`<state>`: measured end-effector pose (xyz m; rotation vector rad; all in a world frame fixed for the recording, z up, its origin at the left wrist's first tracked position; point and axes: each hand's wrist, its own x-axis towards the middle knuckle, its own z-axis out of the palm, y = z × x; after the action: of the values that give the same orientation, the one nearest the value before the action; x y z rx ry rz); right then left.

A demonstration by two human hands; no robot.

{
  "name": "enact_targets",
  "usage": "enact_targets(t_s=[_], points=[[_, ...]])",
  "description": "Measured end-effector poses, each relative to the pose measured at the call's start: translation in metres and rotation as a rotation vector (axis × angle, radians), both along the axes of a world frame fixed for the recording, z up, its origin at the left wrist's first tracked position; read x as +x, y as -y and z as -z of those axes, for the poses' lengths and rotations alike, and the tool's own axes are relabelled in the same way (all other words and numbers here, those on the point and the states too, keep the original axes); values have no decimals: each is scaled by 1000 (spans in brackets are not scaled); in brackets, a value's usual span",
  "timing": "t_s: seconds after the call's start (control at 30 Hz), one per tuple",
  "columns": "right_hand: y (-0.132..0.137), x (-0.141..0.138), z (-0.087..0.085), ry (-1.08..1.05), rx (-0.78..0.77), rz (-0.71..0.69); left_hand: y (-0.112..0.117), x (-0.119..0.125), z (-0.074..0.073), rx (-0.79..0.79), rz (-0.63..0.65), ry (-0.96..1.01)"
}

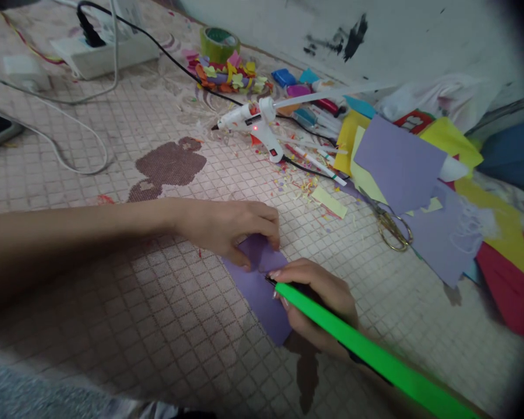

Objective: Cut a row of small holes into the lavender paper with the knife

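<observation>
A small strip of purple paper (262, 297) lies slantwise on the cloth in front of me. My left hand (231, 227) reaches in from the left and holds its upper part down, with thumb and fingers bent over it. My right hand (323, 297) grips a long, bright green tool (332, 326) near its dark, narrow tip. That tip meets the paper close to my left thumb. The tool's exact kind is unclear, and its far end leaves the picture at the lower right.
A white glue gun (255, 119) with a red light lies behind my hands. Gold-handled scissors (393, 227) rest beside purple paper sheets (397, 163) at right. Farther back are a green tape roll (218, 45), paper flowers (231, 77) and a power strip (100, 58) with cables.
</observation>
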<state>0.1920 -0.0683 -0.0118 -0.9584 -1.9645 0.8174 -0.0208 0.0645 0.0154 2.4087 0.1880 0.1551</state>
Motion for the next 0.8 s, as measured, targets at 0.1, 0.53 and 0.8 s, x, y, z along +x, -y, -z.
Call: enact_targets(t_s=[0.1, 0.53, 0.8], points=[[1, -1, 2, 5, -3, 15, 0, 0, 1, 2, 3, 2], [4, 3, -3, -48, -244, 135, 0, -1, 3, 2, 12, 24], [1, 3, -5, -172, -392, 212, 3, 1, 3, -17, -31, 38]])
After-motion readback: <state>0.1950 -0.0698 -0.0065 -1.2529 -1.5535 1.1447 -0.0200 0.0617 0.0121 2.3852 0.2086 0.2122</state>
